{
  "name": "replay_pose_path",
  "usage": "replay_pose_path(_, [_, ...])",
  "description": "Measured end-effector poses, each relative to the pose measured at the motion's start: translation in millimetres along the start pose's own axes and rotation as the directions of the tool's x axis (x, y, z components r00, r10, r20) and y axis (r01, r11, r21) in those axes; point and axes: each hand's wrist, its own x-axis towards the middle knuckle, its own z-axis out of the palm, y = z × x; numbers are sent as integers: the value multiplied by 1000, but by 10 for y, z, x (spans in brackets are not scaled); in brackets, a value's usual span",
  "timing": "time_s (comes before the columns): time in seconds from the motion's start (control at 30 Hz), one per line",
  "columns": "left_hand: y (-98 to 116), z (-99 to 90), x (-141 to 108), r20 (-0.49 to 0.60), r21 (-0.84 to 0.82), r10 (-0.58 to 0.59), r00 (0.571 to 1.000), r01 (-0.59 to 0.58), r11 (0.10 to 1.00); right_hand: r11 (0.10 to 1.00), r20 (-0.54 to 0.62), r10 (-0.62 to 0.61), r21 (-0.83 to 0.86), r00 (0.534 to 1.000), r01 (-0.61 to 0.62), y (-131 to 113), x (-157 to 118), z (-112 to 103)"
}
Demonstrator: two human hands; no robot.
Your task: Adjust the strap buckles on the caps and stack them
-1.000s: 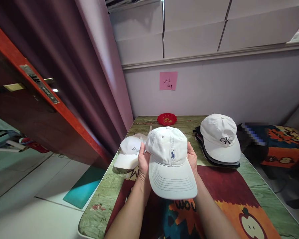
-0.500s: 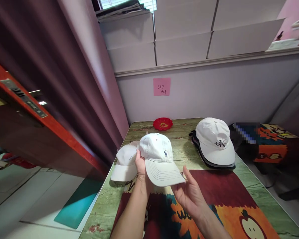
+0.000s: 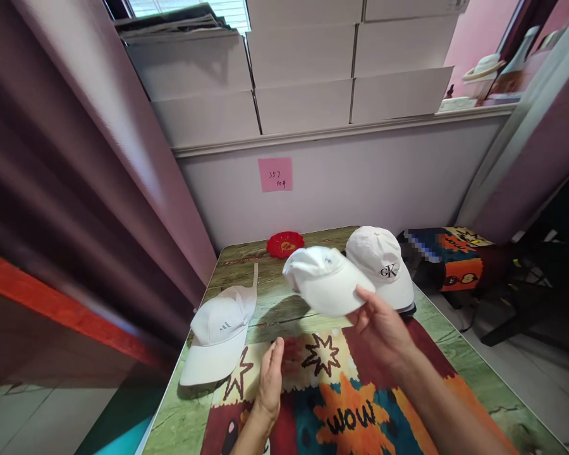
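Note:
A white baseball cap with a small blue logo (image 3: pixel 325 281) is held up over the table, tilted and slightly blurred. My right hand (image 3: pixel 379 325) pinches the edge of its brim. My left hand (image 3: pixel 271 379) is off the cap, fingers stretched out above the patterned mat. Left of it, a white cap with a three-bar logo (image 3: pixel 220 335) lies on the table, its back strap sticking up. Behind the held cap and to the right, a white cap with CK lettering (image 3: pixel 379 259) tops a stack; the darker caps beneath are mostly hidden.
A red scalloped dish (image 3: pixel 285 244) stands at the table's far side. The colourful mat (image 3: pixel 355 411) covers the near part of the wood-look table (image 3: pixel 189 420). A pink note (image 3: pixel 275 175) is on the wall. Curtains hang on the left, and a cloth-covered surface (image 3: pixel 459 278) is at the right.
My left hand has let go of the cap and dropped lower. My right hand now carries the cap by its brim, nearer the stack. The view has swung right.

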Motion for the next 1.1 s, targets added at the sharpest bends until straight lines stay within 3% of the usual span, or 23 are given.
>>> replay_pose_path(0.13, [-226,-136,-68,213,314,7,977,-76,946,950,93,-313,36,945,311,-588,346,100])
replay_pose_path(0.23, [-274,-141,-70,254,336,60,965,-146,931,924,-13,-381,16,925,381,-783,648,-101])
replay_pose_path(0.33, [-291,-134,-64,266,336,82,961,-172,926,942,-259,-327,-9,909,337,-726,861,-538])
replay_pose_path(0.4, [-292,-138,-65,274,354,87,958,-185,917,962,-412,-258,-28,874,271,-609,917,-867])
replay_pose_path(0.47, [-283,-143,-71,280,364,88,956,-190,912,976,-469,-210,-56,858,209,-489,923,-1151])
replay_pose_path(0.57, [-263,-140,-80,276,362,90,957,-191,912,981,-462,-191,-120,866,153,-373,917,-1423])
replay_pose_path(0.77, [-263,-135,-91,276,354,110,955,-207,912,935,-420,-306,-303,854,186,-396,1007,-1569])
replay_pose_path(0.9, [-267,-139,-102,275,339,107,955,-201,919,909,-347,-359,-340,866,241,-470,1020,-1639])
replay_pose_path(1.1, [-267,-139,-95,283,346,99,954,-198,917,903,-478,-339,-406,810,138,-363,913,-1893])
